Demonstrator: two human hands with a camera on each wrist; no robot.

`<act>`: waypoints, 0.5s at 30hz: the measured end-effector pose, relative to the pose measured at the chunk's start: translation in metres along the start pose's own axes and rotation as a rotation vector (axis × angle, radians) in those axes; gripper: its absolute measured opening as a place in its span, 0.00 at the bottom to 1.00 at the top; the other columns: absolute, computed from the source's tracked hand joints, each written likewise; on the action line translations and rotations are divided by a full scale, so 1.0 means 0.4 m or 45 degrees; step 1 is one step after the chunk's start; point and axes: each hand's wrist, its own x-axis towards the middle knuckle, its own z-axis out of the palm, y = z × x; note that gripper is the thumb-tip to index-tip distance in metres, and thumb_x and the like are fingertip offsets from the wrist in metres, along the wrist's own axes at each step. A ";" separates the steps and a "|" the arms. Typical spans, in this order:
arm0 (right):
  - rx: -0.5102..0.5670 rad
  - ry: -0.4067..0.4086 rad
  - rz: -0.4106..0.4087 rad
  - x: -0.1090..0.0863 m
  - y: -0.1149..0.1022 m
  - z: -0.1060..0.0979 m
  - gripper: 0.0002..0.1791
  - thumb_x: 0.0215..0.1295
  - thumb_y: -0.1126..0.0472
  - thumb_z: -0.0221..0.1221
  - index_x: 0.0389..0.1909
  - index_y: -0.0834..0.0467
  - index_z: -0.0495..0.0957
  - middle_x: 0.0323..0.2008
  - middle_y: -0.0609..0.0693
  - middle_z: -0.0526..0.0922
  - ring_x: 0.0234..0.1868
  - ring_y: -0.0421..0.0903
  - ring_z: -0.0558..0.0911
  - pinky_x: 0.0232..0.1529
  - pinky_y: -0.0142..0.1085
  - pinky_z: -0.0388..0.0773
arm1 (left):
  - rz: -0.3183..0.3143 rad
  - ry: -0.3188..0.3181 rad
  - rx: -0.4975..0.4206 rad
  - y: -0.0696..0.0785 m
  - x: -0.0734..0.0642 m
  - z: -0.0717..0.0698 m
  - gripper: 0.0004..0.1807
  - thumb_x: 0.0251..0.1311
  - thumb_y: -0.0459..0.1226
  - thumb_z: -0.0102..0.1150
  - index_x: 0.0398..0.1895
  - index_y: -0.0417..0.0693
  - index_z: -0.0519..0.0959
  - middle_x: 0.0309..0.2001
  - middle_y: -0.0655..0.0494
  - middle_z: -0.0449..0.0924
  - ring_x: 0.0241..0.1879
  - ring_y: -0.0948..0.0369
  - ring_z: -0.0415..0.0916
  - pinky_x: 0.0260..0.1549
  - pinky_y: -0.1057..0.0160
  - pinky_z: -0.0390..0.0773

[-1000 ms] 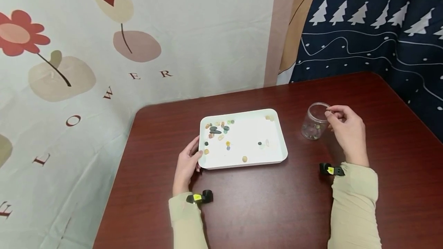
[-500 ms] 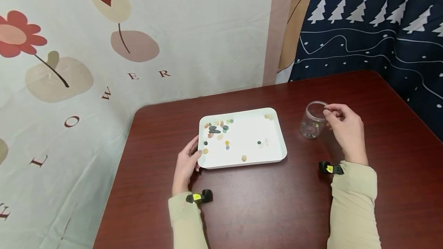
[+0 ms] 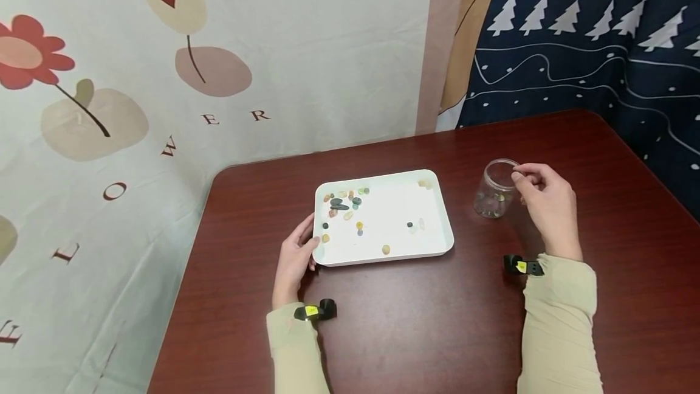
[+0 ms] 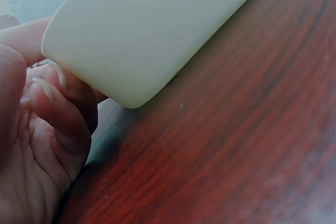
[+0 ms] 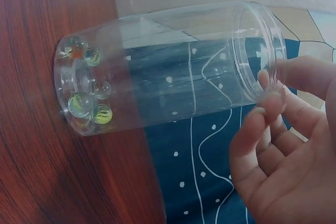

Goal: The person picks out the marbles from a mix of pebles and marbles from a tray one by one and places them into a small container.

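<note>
My left hand grips the near left corner of a white tray, thumb over the rim and other fingers against the outside and beneath. Small colored stones lie in the tray, most of them crowded in its far left part, including dark pebbles. My right hand pinches the rim of a clear jar between thumb and fingers; one fingertip shows inside the mouth. Upright on the table, the jar has no lid on it. Several glass marbles with colored swirls rest at its bottom.
Tray and jar stand apart on a dark red-brown table. Behind the far edge hang a pale cloth with flowers and letters and a navy cloth with white trees. A small black camera sits on each wrist.
</note>
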 end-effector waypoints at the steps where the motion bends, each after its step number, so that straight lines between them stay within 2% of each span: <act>1: -0.008 0.006 0.001 0.000 -0.001 0.000 0.23 0.62 0.42 0.51 0.50 0.51 0.76 0.29 0.48 0.72 0.24 0.39 0.74 0.23 0.28 0.68 | -0.001 0.000 0.001 0.000 0.000 0.000 0.29 0.59 0.31 0.52 0.64 0.58 0.66 0.62 0.53 0.69 0.09 0.64 0.62 0.08 0.68 0.67; 11: 0.002 0.094 0.002 -0.005 -0.017 -0.003 0.21 0.61 0.42 0.53 0.47 0.50 0.78 0.27 0.44 0.73 0.23 0.39 0.70 0.21 0.29 0.66 | 0.001 0.003 0.004 0.004 -0.003 0.001 0.28 0.59 0.31 0.52 0.64 0.57 0.66 0.62 0.53 0.68 0.09 0.64 0.62 0.08 0.69 0.67; 15: 0.004 0.111 -0.002 -0.009 -0.027 -0.002 0.20 0.62 0.42 0.52 0.47 0.49 0.79 0.28 0.44 0.74 0.25 0.40 0.70 0.22 0.29 0.66 | -0.009 0.006 -0.004 -0.023 0.013 -0.004 0.28 0.59 0.33 0.53 0.63 0.62 0.67 0.62 0.56 0.69 0.09 0.64 0.62 0.08 0.68 0.67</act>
